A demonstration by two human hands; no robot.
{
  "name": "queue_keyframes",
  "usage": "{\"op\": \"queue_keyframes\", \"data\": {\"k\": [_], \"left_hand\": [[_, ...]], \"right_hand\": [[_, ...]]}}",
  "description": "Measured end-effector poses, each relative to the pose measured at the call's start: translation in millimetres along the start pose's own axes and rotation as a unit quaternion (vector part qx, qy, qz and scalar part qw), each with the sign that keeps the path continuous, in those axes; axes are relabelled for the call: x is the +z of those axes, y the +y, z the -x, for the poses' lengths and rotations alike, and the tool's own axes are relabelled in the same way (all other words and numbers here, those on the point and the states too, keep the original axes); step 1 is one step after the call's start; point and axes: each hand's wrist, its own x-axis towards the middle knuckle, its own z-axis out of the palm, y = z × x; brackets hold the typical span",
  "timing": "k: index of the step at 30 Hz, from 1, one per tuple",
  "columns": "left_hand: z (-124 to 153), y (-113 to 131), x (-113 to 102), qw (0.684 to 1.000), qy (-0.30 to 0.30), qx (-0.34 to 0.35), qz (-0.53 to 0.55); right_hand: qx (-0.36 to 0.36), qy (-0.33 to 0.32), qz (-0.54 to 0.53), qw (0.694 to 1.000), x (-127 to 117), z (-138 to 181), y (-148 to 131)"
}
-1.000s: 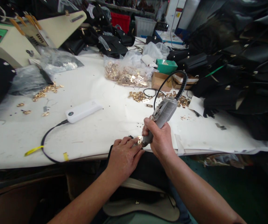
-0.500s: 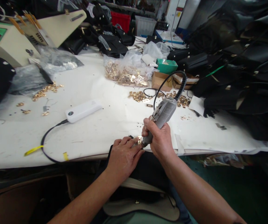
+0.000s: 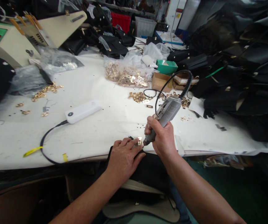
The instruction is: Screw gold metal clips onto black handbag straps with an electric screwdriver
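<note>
My right hand [image 3: 163, 135] is wrapped round a grey electric screwdriver [image 3: 168, 110], tilted with its tip pointing down and left. The tip is at the lower right edge of a gold metal plate [image 3: 139, 141]; whether they touch I cannot tell. My left hand [image 3: 124, 157] pinches the edge of a black bag [image 3: 151, 165] at the table's front edge, its fingertips beside the plate and its thumb lower down. The bag hangs down over my lap, its beige-edged opening [image 3: 138, 208] showing below. What lies under my left palm is hidden.
A white power bank [image 3: 83, 111] with a black cable lies on the white table [image 3: 94, 90]. Loose gold fittings [image 3: 137, 97], plastic bags of fittings [image 3: 126, 73] and small boxes [image 3: 162, 81] are farther back. Black bags [image 3: 232, 87] are piled at right; a beige machine [image 3: 10, 42] stands at left.
My right hand and the electric screwdriver have shifted slightly right, and the tip is drawn a little away from the gold plate. My left hand stays nearly in place on the bag.
</note>
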Motion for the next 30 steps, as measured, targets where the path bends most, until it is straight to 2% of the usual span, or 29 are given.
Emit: {"op": "queue_keyframes", "data": {"k": [6, 14, 30], "left_hand": [[0, 1, 1, 1.000, -0.001, 0.004, -0.008], [1, 1, 2, 1.000, -0.015, -0.003, -0.020], [1, 2, 0, 1.000, -0.017, -0.001, -0.019]], "right_hand": [[-0.033, 0.033, 0.037, 0.998, 5, -16, 1], [-0.029, 0.012, 0.105, 0.994, 11, -19, 10], [-0.040, -0.009, 0.141, 0.989, 17, -18, 13]]}}
